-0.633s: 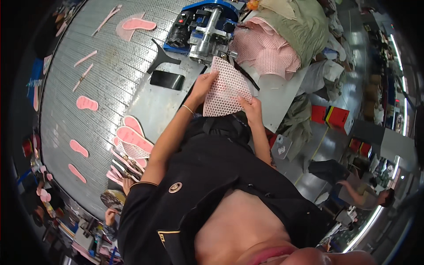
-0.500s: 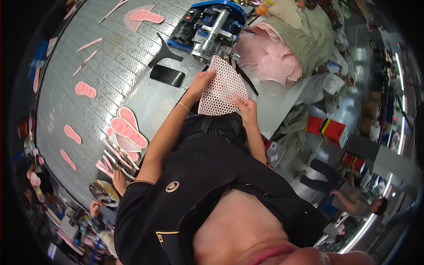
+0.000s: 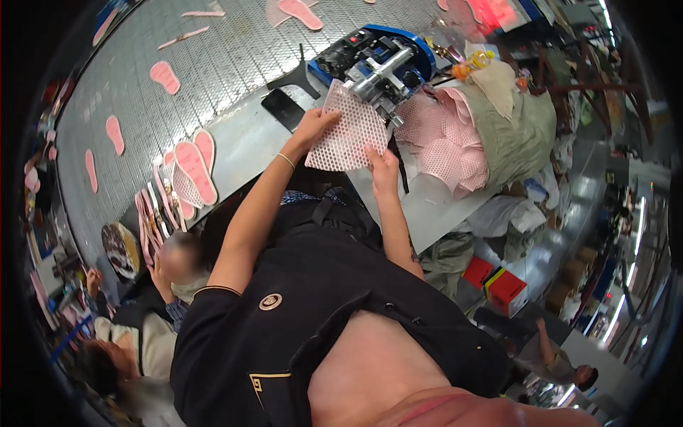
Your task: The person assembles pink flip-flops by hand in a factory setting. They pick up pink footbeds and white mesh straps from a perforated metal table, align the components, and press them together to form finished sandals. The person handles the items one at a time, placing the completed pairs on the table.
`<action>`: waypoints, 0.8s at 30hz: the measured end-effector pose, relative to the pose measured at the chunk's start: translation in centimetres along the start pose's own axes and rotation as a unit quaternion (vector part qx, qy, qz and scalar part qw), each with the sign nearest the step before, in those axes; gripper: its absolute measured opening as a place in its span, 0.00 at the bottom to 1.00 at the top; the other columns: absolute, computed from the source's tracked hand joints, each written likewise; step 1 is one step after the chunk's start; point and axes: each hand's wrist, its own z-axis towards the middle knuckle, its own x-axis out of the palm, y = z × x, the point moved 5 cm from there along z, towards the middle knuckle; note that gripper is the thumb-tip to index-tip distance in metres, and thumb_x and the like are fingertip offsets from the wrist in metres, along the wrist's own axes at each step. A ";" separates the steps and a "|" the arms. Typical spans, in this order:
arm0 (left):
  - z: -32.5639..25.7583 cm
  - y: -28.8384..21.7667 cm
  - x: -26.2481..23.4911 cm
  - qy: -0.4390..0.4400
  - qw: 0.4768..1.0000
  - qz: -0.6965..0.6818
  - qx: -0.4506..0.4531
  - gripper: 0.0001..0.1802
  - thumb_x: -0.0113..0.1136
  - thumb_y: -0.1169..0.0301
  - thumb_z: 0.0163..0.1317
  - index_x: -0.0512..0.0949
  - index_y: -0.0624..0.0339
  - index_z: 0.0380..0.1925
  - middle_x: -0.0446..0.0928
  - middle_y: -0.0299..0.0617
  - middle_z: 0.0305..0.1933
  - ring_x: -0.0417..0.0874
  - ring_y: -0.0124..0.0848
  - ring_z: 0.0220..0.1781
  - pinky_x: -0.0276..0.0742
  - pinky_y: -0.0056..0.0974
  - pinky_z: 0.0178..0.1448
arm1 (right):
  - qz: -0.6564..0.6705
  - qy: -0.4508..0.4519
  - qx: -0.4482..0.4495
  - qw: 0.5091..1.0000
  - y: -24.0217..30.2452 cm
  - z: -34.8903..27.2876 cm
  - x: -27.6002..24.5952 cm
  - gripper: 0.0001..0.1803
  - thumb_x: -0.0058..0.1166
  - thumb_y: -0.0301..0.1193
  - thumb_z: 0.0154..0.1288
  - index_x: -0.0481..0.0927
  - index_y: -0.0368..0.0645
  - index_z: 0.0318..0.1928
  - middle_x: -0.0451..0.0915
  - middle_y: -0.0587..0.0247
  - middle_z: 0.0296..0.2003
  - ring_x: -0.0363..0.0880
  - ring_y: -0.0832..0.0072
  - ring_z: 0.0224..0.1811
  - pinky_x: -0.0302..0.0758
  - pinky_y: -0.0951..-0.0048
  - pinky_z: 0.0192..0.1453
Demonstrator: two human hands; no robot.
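Note:
I hold a pink mesh sheet (image 3: 348, 132) flat on the grey worktable (image 3: 242, 142), its far edge under the head of a blue and grey machine (image 3: 377, 60). My left hand (image 3: 313, 127) grips the sheet's left edge; a thin bracelet circles that wrist. My right hand (image 3: 383, 165) pinches its near right corner. Both forearms reach up from my black shirt.
A heap of pink mesh pieces (image 3: 445, 139) lies right of the machine beside an olive sack (image 3: 512, 124). A dark phone (image 3: 284, 108) lies left of the sheet. Pink insole shapes (image 3: 192, 167) sit on the metal belt (image 3: 213, 64). People (image 3: 171, 263) work at lower left. Red boxes (image 3: 498, 281) stand on the floor.
The view has shifted, so the table sits lower and more central in frame. Both hands keep their grip on the mesh sheet at the machine.

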 end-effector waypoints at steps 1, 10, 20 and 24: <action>-0.2 -0.4 -0.8 -0.011 0.999 0.033 0.000 0.15 0.58 0.62 0.66 0.80 0.65 0.33 0.80 0.34 0.29 0.77 0.20 0.28 0.73 0.27 0.33 | -0.022 0.017 -0.010 1.000 0.1 1.4 0.4 0.09 0.58 0.29 0.65 0.80 0.34 0.38 0.80 0.70 0.32 0.74 0.86 0.30 0.70 0.81 0.35; -6.6 2.3 -2.7 -0.153 0.986 0.062 0.019 0.15 0.59 0.63 0.64 0.81 0.67 0.35 0.81 0.37 0.31 0.79 0.23 0.28 0.75 0.28 0.32 | -0.278 0.002 -0.162 0.947 2.6 5.2 3.2 0.10 0.58 0.30 0.62 0.83 0.34 0.36 0.83 0.62 0.25 0.77 0.84 0.26 0.72 0.78 0.32; -5.9 4.9 4.3 -0.143 0.985 -0.092 0.006 0.21 0.44 0.53 0.72 0.77 0.58 0.31 0.80 0.38 0.26 0.80 0.24 0.27 0.75 0.28 0.34 | -0.327 0.011 -0.165 0.930 6.3 5.4 3.1 0.11 0.56 0.28 0.62 0.81 0.33 0.40 0.84 0.60 0.25 0.84 0.75 0.26 0.75 0.76 0.31; -4.3 4.0 3.6 -0.176 0.976 -0.129 -0.015 0.21 0.43 0.54 0.72 0.75 0.56 0.28 0.80 0.39 0.25 0.80 0.26 0.25 0.75 0.29 0.32 | -0.285 0.065 -0.165 0.942 6.2 4.5 4.5 0.10 0.54 0.28 0.65 0.81 0.33 0.41 0.85 0.59 0.26 0.84 0.76 0.26 0.75 0.78 0.30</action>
